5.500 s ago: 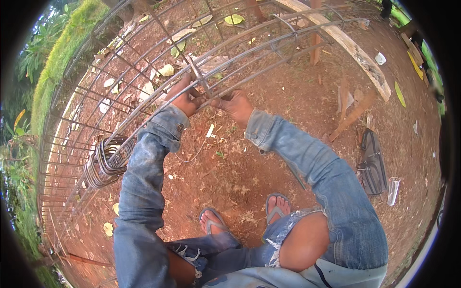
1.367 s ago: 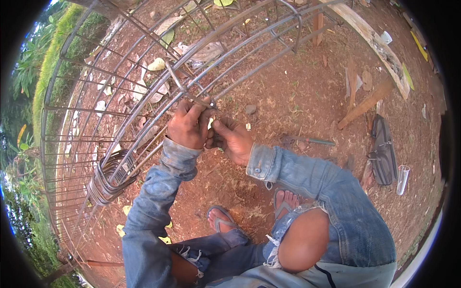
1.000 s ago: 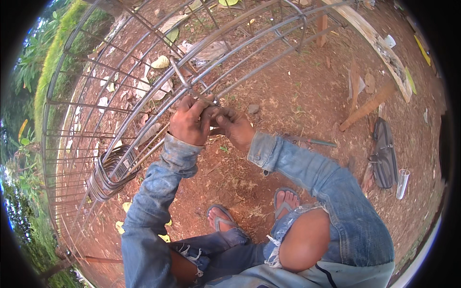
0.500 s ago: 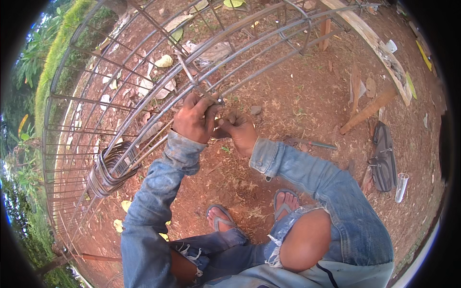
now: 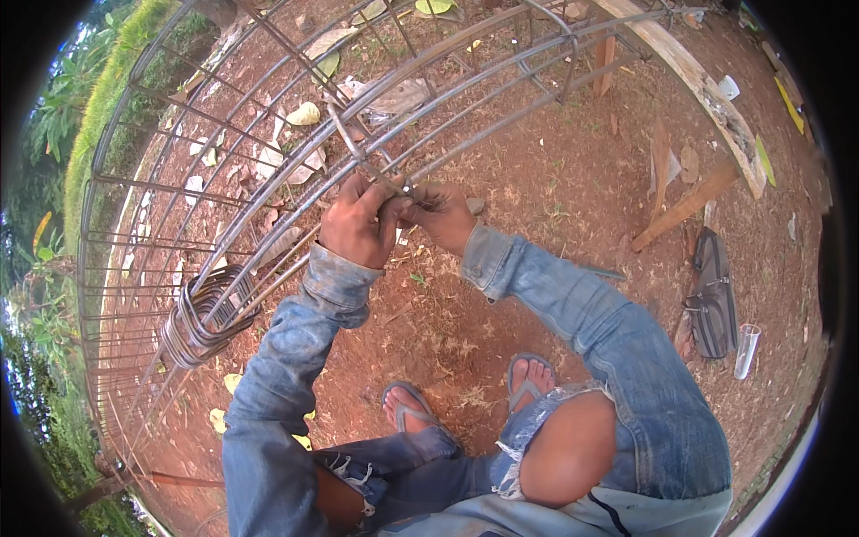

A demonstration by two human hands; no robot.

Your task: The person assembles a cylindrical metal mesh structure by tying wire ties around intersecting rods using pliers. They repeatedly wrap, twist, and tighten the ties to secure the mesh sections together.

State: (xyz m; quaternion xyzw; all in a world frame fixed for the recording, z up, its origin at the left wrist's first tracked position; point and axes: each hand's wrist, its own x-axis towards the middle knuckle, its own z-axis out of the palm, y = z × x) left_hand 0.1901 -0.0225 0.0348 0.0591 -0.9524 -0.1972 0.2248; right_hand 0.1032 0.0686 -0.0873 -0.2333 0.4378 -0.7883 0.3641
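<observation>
The right hand [image 5: 447, 219] has moved up, its fingertips now closer to the left hand [image 5: 356, 225]

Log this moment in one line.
left hand: at rebar cage | right hand: close to left hand | grip: unclear | metal loops: left of hands | dark bag: right of hands

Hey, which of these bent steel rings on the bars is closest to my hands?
The single ring just beyond your left hand; the others, like the bundled rings at left and the upper-right ring, sit farther away.
</observation>
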